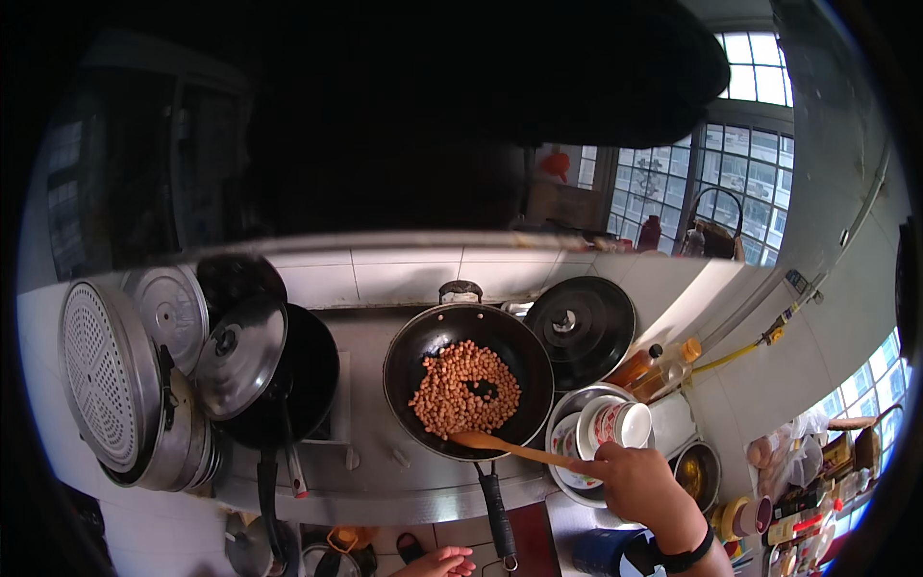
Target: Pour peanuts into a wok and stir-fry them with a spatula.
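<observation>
My right hand (634, 479), with a black band on the wrist, grips the handle of a wooden spatula (530, 452). The spatula's blade rests against the near edge of a heap of shelled peanuts (454, 404). They lie in a black wok (407, 368) on the stove, with a small gap in the heap showing the dark pan bottom. Towards me points the wok's long black handle (494, 512). My left hand (441, 562) is low at the bottom edge, apart from the wok, its fingers extended and holding nothing.
A black frying pan (321, 360) with a tilted metal lid (245, 360) sits left, beside a stacked steamer (101, 375). Right of the wok stand a black lid (598, 317), a metal basin (559, 472) of bowls, and bottles (634, 366). A dark range hood (433, 144) hangs above.
</observation>
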Tool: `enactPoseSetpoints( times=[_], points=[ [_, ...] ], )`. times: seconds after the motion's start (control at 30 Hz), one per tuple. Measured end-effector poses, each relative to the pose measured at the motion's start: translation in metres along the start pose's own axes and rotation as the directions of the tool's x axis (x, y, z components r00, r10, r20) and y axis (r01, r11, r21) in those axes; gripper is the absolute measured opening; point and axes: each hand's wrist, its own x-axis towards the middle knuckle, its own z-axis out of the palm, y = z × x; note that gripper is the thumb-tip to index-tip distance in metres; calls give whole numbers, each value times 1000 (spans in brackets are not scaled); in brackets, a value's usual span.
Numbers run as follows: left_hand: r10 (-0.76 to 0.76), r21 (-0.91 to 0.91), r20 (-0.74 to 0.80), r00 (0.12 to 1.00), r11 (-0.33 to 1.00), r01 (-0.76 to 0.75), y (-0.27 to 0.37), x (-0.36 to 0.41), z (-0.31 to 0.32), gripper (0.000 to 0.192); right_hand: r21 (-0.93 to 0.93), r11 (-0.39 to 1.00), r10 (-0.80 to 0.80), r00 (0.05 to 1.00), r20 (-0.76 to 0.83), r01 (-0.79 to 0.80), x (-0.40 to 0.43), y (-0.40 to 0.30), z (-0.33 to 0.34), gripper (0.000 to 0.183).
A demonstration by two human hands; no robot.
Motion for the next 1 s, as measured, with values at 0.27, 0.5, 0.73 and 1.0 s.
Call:
enactPoseSetpoints(
  times=[0.27,0.5,0.73,1.0],
  points=[
    [9,216,138,990,976,-38,4,-4,8,48,65,998,29,963,-268,-12,48,-30,73,37],
    [-102,505,98,990,862,39,-85,9,-42,39,376,919,317,793,-521,-120,52,-8,96,35],
    [-215,662,-5,977,731,165,-156,5,-69,40,358,926,291,830,-476,-119,94,-14,114,20],
    [-240,667,-111,964,702,251,-192,29,-94,44,179,983,31,918,-396,44,26,3,60,16]
  ],
)
